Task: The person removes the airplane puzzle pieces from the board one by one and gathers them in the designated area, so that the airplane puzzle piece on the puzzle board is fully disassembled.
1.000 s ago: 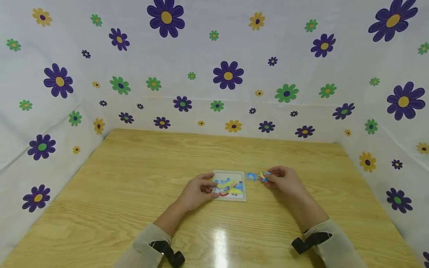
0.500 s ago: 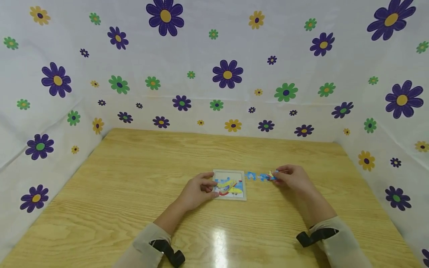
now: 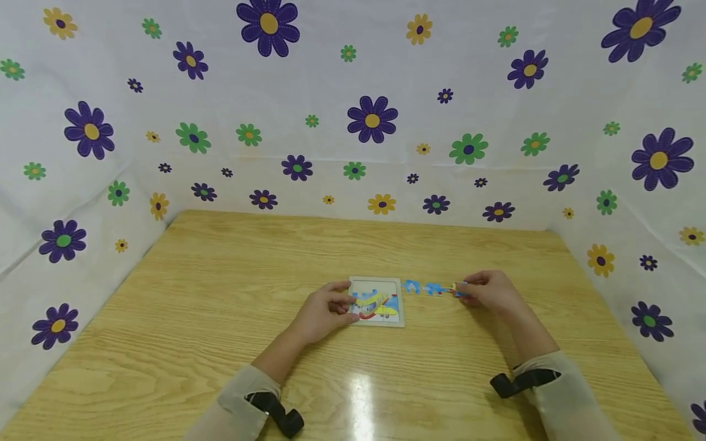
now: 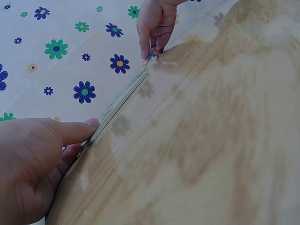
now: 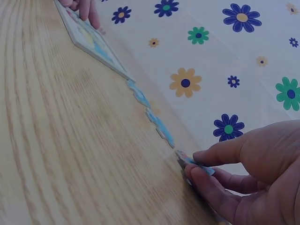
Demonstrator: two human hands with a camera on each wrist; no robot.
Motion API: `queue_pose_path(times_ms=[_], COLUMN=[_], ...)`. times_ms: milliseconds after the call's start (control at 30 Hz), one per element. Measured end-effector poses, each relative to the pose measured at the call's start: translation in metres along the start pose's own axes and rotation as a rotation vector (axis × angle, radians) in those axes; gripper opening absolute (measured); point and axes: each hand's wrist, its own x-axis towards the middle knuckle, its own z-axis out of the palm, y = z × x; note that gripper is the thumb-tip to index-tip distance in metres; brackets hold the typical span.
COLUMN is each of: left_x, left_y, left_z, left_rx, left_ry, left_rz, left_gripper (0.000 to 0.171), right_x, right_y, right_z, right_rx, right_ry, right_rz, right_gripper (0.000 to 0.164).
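Observation:
In the head view a jigsaw puzzle [image 3: 377, 306] with a yellow airplane picture lies in a pale square frame [image 3: 404, 306], its upper part showing bare backing. My left hand [image 3: 322, 311] grips the frame's left side, thumb toward the near corner and fingers over the edge. To the right, my right hand [image 3: 493, 293] pinches a small puzzle piece [image 5: 206, 168] between thumb and fingers, low over the table. Two loose blue pieces lie in a row between frame and right hand: one piece [image 3: 411, 286] beside the frame, the other piece [image 3: 434, 289] further right.
The wooden table [image 3: 231, 263] spreads around both hands. A white cloth [image 3: 309, 79] printed with flowers closes off its back and both sides. Black straps [image 3: 276, 413] sit on the forearms over light sleeves.
My right hand has moved right with a puzzle piece in its fingers. The second blue piece, earlier partly covered by it, now lies uncovered. My left hand stays on the frame.

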Motion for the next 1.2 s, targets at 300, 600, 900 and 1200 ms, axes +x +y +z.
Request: queue_pose_path(times_ms=[300,600,900,1200], left_x=[-0.001,-0.001,0.002,0.002], left_y=[0.0,0.0,0.002,0.0], left_z=[-0.001,-0.001,0.0,0.001], left_rx=[-0.003,-0.027,-0.048,-0.05], left_ry=[0.018,0.019,0.022,0.003], left_rz=[-0.013,-0.007,-0.011,-0.002], left_gripper=[0.029,0.034,0.049,0.049], right_x=[0.003,0.004,0.004,0.005], right_y=[0.001,-0.001,-0.007,-0.007], right_z=[0.003,0.004,0.008,0.034], right_rx=[-0.125,-0.098,-0.092,0.075], right_ry=[0.08,0.073,0.014,-0.011], right_rz=[-0.007,-0.012,-0.053,-0.059], right_gripper=[0.04,0.042,0.047,0.048])
